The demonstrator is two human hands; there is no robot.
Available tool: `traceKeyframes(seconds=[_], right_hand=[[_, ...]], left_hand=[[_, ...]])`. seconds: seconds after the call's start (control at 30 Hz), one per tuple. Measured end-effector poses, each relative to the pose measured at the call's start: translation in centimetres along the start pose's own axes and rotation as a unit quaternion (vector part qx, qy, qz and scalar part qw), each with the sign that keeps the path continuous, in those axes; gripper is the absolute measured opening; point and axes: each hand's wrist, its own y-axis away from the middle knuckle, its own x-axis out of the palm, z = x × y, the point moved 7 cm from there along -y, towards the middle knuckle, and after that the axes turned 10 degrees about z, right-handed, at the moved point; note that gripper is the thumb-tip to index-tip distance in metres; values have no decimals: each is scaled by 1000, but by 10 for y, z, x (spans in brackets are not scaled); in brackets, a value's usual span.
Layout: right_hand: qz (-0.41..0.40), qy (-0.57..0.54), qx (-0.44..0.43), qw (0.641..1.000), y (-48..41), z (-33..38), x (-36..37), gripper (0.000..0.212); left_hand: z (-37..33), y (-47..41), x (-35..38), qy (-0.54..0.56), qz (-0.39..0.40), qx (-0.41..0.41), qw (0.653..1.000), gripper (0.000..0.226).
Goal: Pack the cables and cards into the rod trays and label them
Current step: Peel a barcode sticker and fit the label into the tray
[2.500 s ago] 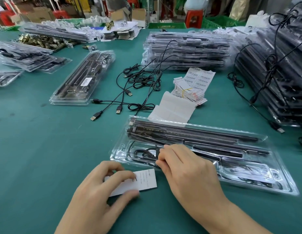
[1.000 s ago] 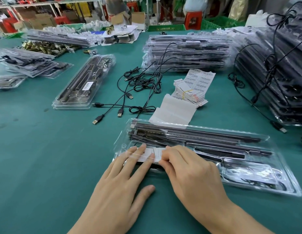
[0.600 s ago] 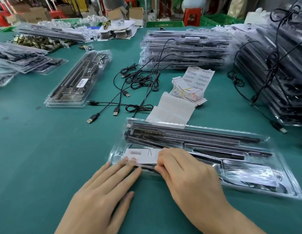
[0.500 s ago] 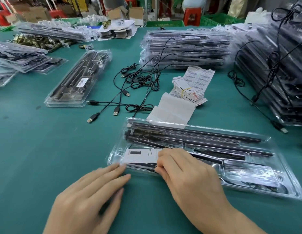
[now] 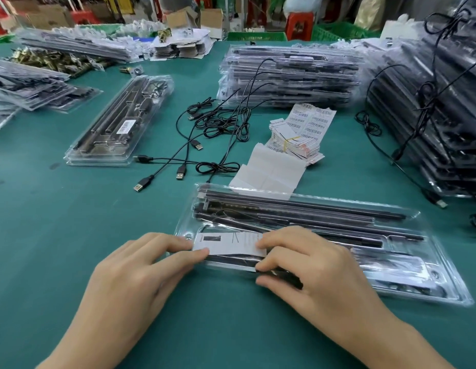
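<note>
Where the hands meet: head view, at the white card, which lies printed side up on the near-left part of the near tray.
Left hand: pinches the card's left end, with the index fingertip at its far corner and the thumb tip on its near edge; the palm is low over the green table.
Right hand: fingers curled, grasping the card's right end, with one fingertip on top and another at its near edge; the nearest digit touches the tray's near rim.
Near tray: clear plastic, lying left to right at near centre; dark rods fill its far channels, and something dark shows under the card's near edge.
Backing sheet: white, just beyond the near tray, touching its far rim.
Card bundle: a banded stack just beyond the backing sheet, with a barcode sheet touching its far side.
Loose cables: black USB leads tangled mid-table, left of the card bundle, with several plugs pointing near-left.
Labelled tray: alone at left, lying at an angle, with a small barcode label on top.
Centre stack: filled trays piled at far centre.
Right stack: a taller pile at the right edge, with black cables draped over it.
Left stack: trays fanned out at far left, with brass parts beyond them.
</note>
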Motion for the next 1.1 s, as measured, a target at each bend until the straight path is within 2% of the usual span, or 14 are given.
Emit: traceKeyframes(seconds=[0.13, 0.23, 0.43, 0.53, 0.63, 0.7, 0.83, 1.0, 1.1], right_hand=[[15, 24, 13, 1000, -2, -9, -11, 19], [34, -4, 8, 999, -3, -12, -10, 19], [43, -38, 20, 998, -2, -15, -11, 14], [38, -30, 19, 999, -2, -16, -12, 11], [30, -35, 29, 999, -3, -17, -13, 12], [26, -33, 37, 998, -3, -18, -12, 11], [16, -26, 46, 998, -2, -18, -11, 10], [0, -37, 50, 998, -1, -19, -11, 10], [-11, -47, 57, 997, -1, -20, -12, 13]], left_hand=[[-3, -2, -1, -10, 2, -2, 1000, 24], [-10, -10, -3, -21, 13, 1, 1000, 21], [-45, -35, 13, 27, 69, 84, 994, 20], [-47, -37, 13, 35, 48, 88, 994, 15], [-48, -29, 5, 15, -15, 78, 997, 9], [-52, -20, 1, -18, -51, 72, 996, 12], [-67, -5, 14, -45, -1, 99, 994, 23], [-79, -5, 22, -59, 23, 77, 995, 40], [-82, -4, 21, -46, 20, 84, 995, 37]])
